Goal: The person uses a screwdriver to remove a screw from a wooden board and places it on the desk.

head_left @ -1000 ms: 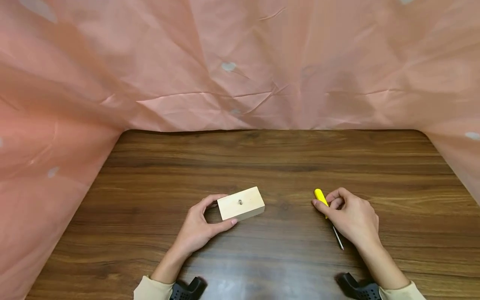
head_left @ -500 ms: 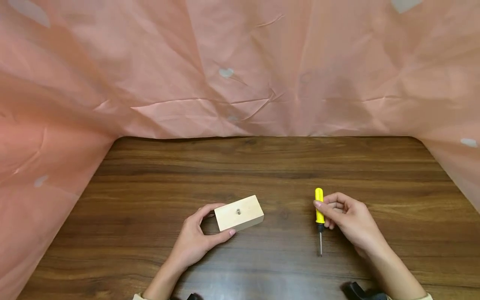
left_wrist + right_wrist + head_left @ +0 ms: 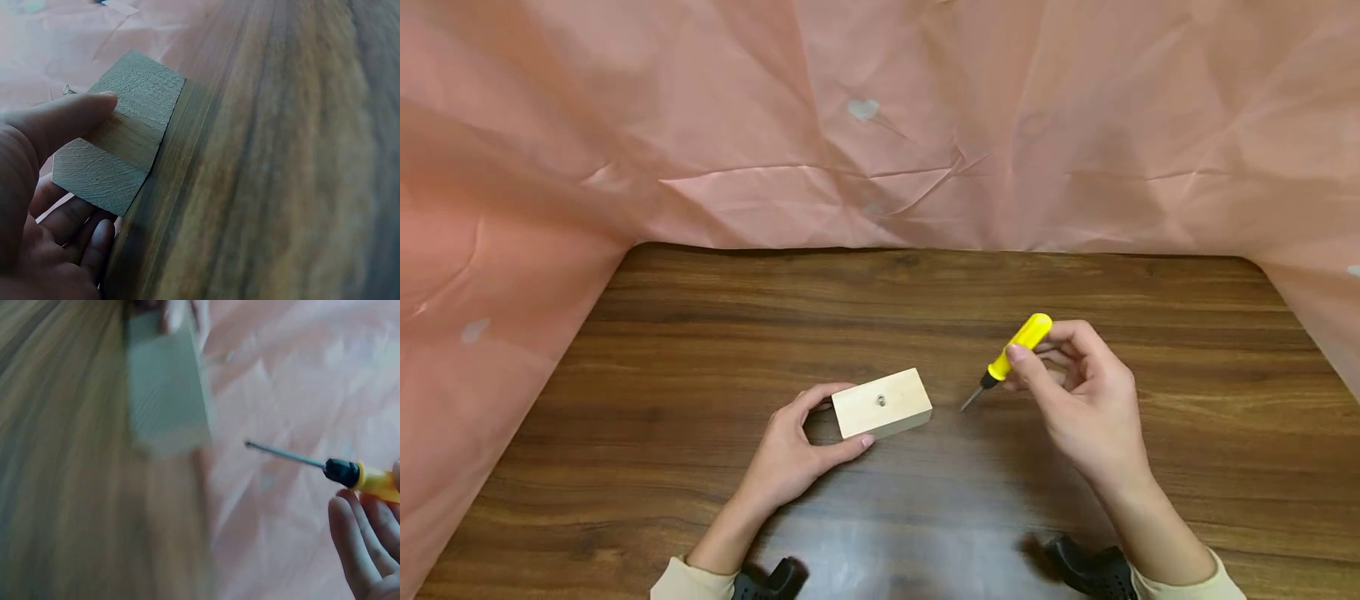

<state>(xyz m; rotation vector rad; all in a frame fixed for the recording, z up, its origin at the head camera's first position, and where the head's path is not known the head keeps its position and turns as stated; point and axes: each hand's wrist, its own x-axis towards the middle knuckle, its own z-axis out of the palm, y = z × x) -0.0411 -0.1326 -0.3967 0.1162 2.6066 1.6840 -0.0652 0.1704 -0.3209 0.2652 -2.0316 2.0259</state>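
Observation:
A pale wooden block (image 3: pixel 891 410) rests on the table with a small metal screw (image 3: pixel 881 400) standing up from the middle of its top. My left hand (image 3: pixel 793 454) grips the block's left end, thumb on the near side and fingers round the far side; in the left wrist view the thumb presses the block (image 3: pixel 140 87). To the right, my right hand (image 3: pixel 1090 400) pinches the yellow handle of a screwdriver (image 3: pixel 1021 343) above the table. Its metal shaft slants down and left, the tip apart from the block. The right wrist view shows the screwdriver (image 3: pixel 356 474) with the block blurred beyond.
The brown wood-grain table (image 3: pixel 775 308) spreads out round both hands. A pink curtain (image 3: pixel 737 125) with pale heart shapes hangs along the table's back and sides. Black wrist devices (image 3: pixel 1090 568) sit at both cuffs.
My right hand has raised the screwdriver from low over the table and carried it left toward the block. Its tip has swung from pointing nearer me to pointing left. The left hand keeps its grip.

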